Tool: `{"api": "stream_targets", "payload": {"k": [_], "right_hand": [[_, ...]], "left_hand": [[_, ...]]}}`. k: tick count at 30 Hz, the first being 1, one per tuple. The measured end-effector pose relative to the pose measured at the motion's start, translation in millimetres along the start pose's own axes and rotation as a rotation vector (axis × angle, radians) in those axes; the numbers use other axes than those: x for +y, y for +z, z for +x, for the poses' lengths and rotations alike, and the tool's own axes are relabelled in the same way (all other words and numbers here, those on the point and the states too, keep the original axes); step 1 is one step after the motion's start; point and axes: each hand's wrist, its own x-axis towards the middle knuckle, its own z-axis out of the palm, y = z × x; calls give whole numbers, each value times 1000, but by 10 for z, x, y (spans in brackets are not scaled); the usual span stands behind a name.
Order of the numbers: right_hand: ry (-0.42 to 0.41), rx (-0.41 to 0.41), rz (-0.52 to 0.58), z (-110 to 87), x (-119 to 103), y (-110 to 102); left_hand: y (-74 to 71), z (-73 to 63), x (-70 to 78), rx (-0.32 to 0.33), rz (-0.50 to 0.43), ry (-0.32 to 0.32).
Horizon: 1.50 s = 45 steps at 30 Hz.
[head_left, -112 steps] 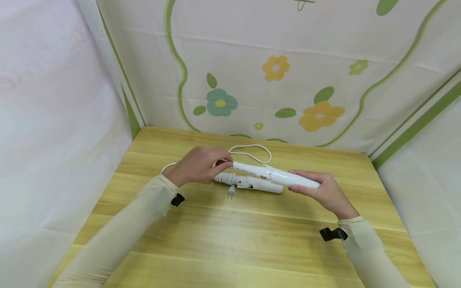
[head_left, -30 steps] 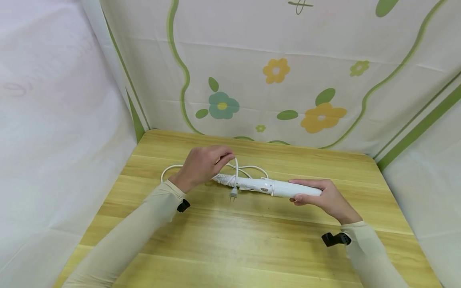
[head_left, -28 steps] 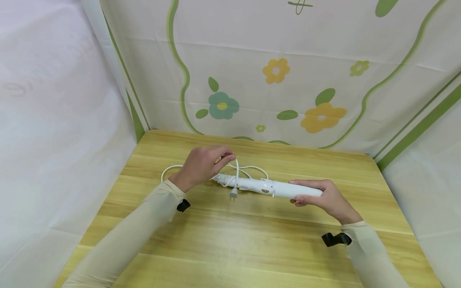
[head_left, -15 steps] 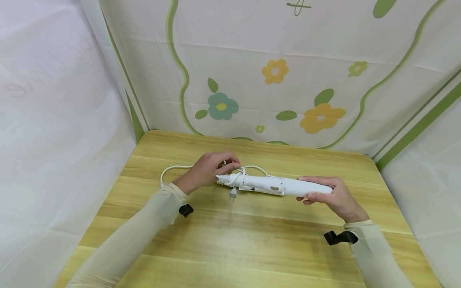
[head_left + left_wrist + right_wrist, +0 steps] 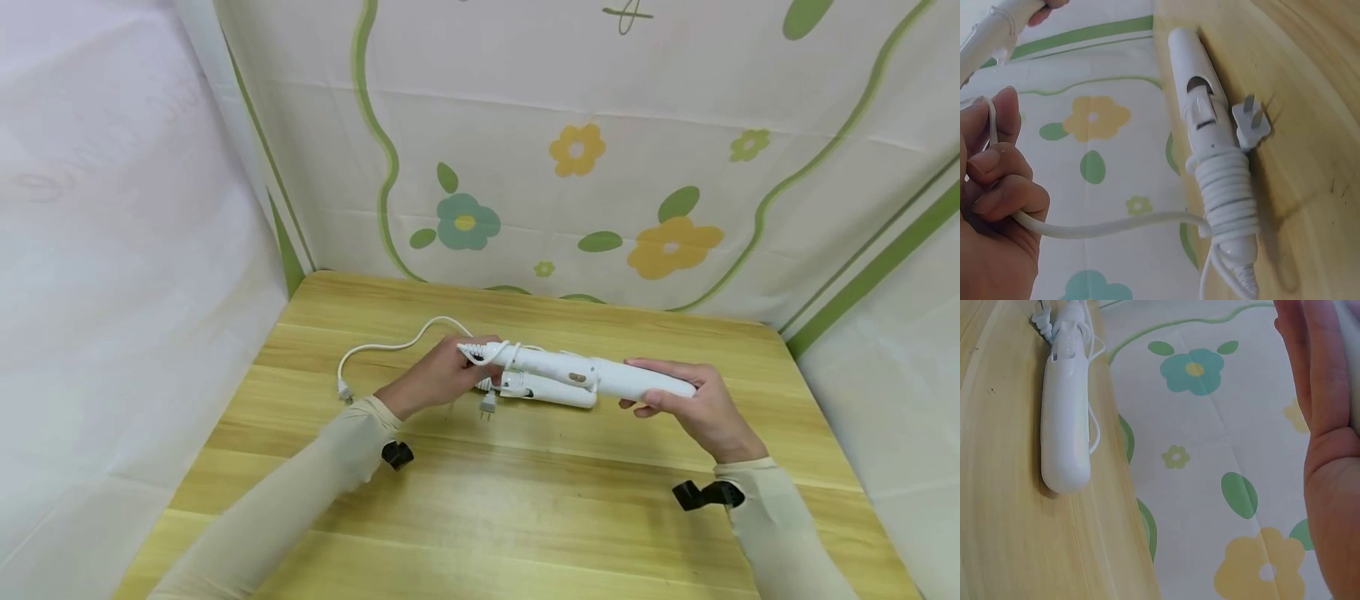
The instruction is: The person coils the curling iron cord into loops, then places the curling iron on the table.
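Observation:
My right hand grips the thick white right end of a curling iron, raised above the table. A cord loop crosses this iron's left end. There my left hand pinches its white cord between thumb and fingers, partly hidden behind the iron in the head view. More of the cord runs leftward over the table to a two-pin plug. Below the held iron lies a second white curling iron, its cord coiled tightly round one end. The second plug sits beside it.
A wood-grain table carries both irons near its back part. Behind it hangs a white cloth wall printed with flowers. More white cloth encloses the left side, and another panel the right.
The cord now loops over the held iron's left end. That iron has risen off the lying one and shifted right. My left hand has moved down behind it, and the left plug has come into view.

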Motion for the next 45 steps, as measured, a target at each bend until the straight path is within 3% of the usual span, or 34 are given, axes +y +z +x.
{"api": "stream_targets", "payload": {"k": [7,12,19,22,29,34,39,45], "right_hand": [[-6,69,13,26,18,-5],[41,159,-13,52,39,0],[144,258,-98,89,77,64],[159,261,-99,105,99,80],[193,229,-114,133,139,101],[219,195,-164,145,153,125],[259,146,-204,117,158,134],[313,70,-222,67,168,144]], "left_hand": [[85,-14,7,46,-1,3],[141,-36,36,113,123,25],[186,-62,41,135,325,-29],[191,-69,21,135,419,7],[87,-46,26,175,678,188],[-18,-32,36,149,758,271],[-150,-4,-1,150,767,295],[-266,20,-22,54,570,322]]}}
